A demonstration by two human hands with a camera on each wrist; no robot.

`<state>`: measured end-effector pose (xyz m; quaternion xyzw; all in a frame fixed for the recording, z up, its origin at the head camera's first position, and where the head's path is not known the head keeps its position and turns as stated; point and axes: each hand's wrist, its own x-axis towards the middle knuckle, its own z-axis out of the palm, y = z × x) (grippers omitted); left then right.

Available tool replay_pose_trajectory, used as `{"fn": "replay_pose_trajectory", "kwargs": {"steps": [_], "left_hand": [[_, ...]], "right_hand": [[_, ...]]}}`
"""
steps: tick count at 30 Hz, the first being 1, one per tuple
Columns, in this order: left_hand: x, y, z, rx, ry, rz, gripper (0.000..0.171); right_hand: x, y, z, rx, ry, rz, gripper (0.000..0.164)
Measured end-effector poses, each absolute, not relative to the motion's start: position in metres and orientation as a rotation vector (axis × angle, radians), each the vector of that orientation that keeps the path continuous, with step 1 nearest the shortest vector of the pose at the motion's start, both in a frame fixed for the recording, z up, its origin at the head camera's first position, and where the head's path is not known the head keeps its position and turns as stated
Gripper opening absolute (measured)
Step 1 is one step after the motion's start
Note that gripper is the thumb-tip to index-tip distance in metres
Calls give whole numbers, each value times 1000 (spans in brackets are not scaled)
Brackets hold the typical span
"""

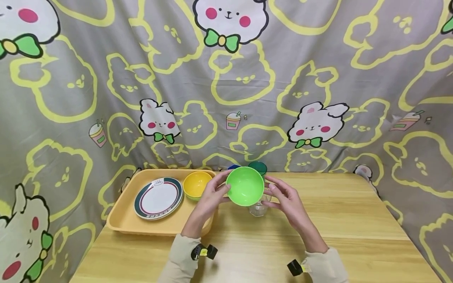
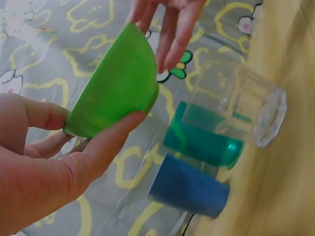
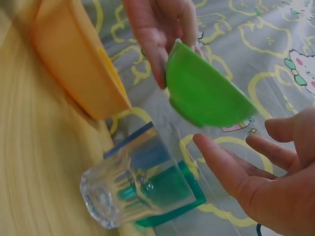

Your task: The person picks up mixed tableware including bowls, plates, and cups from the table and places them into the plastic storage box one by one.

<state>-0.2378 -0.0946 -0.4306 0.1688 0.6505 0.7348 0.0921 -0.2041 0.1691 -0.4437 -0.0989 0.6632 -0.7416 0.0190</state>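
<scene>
A bright green bowl [image 1: 245, 186] is held up above the table, its inside facing the head camera. My left hand [image 1: 212, 192] grips its left side, thumb at the rim and fingers along the outside in the left wrist view. On the other side my right hand [image 1: 288, 198] is spread beside the bowl; in the right wrist view its fingers [image 3: 221, 162] stand apart from the green wall. Behind and below the bowl stand a clear glass [image 2: 231, 103], a teal cup [image 2: 202, 137] and a blue cup [image 2: 189, 187], partly hidden in the head view.
An orange-yellow tray [image 1: 120, 224] stands on the left of the wooden table [image 1: 339, 220]. It holds a white plate [image 1: 159, 198] with a dark green rim and a yellow bowl [image 1: 197, 184] stacked on something green. A patterned curtain [image 1: 247, 90] hangs behind.
</scene>
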Motion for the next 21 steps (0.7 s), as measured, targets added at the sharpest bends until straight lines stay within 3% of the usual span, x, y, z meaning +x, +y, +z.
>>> {"fn": "replay_pose_trajectory", "kwargs": {"steps": [21], "left_hand": [[-252, -175, -400, 151, 2276, 2005, 45]], "right_hand": [[-204, 182, -449, -432, 2315, -2102, 45]]}}
